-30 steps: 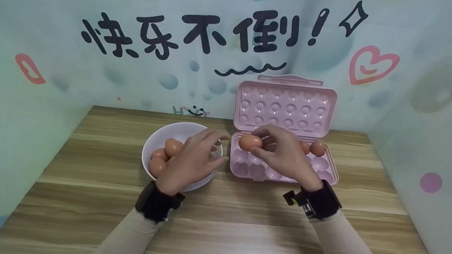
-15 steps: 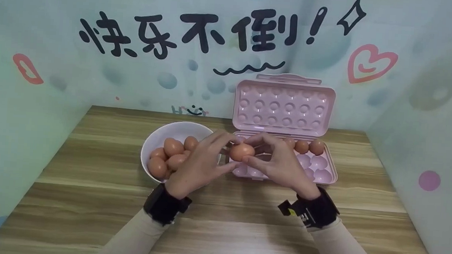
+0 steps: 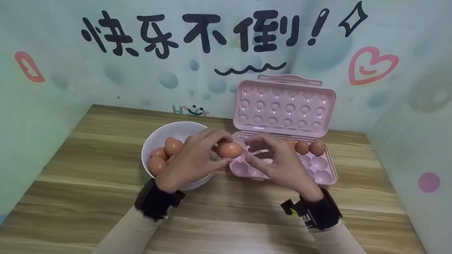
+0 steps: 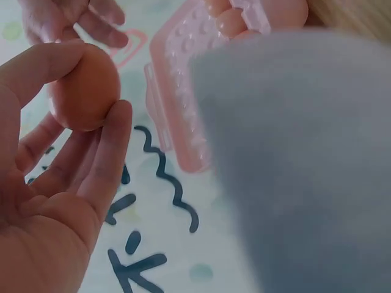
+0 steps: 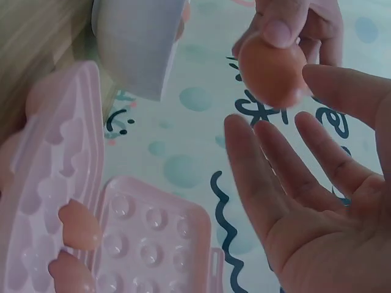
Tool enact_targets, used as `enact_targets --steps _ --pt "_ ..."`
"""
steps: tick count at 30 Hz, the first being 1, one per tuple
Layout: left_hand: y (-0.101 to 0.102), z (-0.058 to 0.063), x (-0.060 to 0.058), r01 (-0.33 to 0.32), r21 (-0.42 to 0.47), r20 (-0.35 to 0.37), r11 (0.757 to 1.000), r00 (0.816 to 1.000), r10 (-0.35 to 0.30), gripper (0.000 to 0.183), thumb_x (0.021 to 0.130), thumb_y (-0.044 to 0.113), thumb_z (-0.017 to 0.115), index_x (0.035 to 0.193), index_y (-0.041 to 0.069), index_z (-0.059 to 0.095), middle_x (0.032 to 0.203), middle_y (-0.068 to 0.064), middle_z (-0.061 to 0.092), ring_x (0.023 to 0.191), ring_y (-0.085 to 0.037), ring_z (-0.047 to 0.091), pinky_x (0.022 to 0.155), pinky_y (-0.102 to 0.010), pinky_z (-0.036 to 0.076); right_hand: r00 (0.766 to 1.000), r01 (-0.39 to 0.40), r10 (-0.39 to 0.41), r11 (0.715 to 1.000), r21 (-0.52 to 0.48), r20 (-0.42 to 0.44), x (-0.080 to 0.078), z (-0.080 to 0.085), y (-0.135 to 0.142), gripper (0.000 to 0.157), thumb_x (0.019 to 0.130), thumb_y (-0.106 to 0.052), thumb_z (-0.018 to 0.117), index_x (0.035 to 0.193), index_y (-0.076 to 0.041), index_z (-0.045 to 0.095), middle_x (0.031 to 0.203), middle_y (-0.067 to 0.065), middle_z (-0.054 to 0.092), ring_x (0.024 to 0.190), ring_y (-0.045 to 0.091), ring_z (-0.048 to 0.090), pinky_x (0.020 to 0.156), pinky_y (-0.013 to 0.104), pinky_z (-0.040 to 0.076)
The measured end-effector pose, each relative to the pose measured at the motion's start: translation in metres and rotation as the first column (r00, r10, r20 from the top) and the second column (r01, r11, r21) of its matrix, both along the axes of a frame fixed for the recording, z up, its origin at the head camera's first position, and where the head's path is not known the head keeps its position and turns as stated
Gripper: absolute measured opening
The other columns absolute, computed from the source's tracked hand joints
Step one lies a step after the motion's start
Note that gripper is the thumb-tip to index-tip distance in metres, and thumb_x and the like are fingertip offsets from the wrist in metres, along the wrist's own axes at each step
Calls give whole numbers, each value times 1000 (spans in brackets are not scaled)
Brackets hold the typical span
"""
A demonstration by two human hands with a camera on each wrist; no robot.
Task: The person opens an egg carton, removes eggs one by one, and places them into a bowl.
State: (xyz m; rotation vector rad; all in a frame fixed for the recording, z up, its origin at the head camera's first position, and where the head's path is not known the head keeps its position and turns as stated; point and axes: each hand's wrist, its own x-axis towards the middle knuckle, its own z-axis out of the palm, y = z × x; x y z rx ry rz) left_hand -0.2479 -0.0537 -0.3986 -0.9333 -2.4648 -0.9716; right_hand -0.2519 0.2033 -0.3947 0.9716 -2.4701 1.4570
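Between its thumb and fingertips, my left hand (image 3: pixel 192 160) pinches a brown egg (image 3: pixel 229 150) above the gap between the bowl and the egg box. The left wrist view shows this egg (image 4: pixel 85 87) between thumb and fingers. My right hand (image 3: pixel 284 160) hangs over the egg box with fingers and thumb spread, holding nothing. Its fingertips (image 5: pixel 235 125) are close to the egg in the right wrist view. The pink egg box (image 3: pixel 334 177) has its lid raised, and several eggs (image 3: pixel 317 148) sit in its back row. The right hand hides part of that row.
A white bowl (image 3: pixel 151 132) with several brown eggs (image 3: pixel 174 145) stands left of the egg box on the wooden table (image 3: pixel 219 228). The raised lid (image 3: pixel 284 107) stands close to the printed backdrop (image 3: pixel 134 82).
The egg has passed from my right hand to my left. My left hand first moved right to meet it, then drew back left with it. The right fingers have spread.
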Motion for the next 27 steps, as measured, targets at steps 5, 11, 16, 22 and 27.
enact_targets --steps 5,11,16,22,27 --pt "-20 9 -3 -58 -41 14 997 998 59 36 89 17 85 121 12 70 117 -4 70 101 -21 66 85 -37 56 998 30 -29 999 18 -58 -2 4 7 33 94 -4 80 125 -9 71 118 3 73 109 22 72 95 40 61" --pt "-39 18 -10 -25 -169 75 985 996 38 33 86 13 84 116 10 69 109 -6 70 99 -24 64 88 -40 54 987 100 -90 992 76 -130 -6 9 18 32 92 -5 81 121 -15 73 113 -3 73 104 15 69 93 37 61" --pt "-52 18 -12 35 -277 130 960 991 2 30 81 9 82 107 9 68 100 -6 67 94 -25 61 88 -41 50 973 146 -118 981 132 -200 -11 10 25 30 93 -6 80 122 -12 73 118 -2 72 103 15 67 90 32 61" --pt "-61 13 -9 105 -353 124 930 990 -65 27 80 10 84 101 7 66 92 -4 65 86 -23 60 82 -39 50 972 172 -142 973 155 -189 -15 9 30 32 93 -7 80 124 -8 72 121 6 71 107 21 66 90 42 63" --pt "-63 10 -3 131 -351 183 927 981 -70 20 83 7 82 93 9 65 89 -3 56 80 -20 56 77 -33 48 969 198 -166 965 171 -185 -16 9 33 31 94 -9 79 124 -7 72 122 5 70 111 17 65 90 38 62"
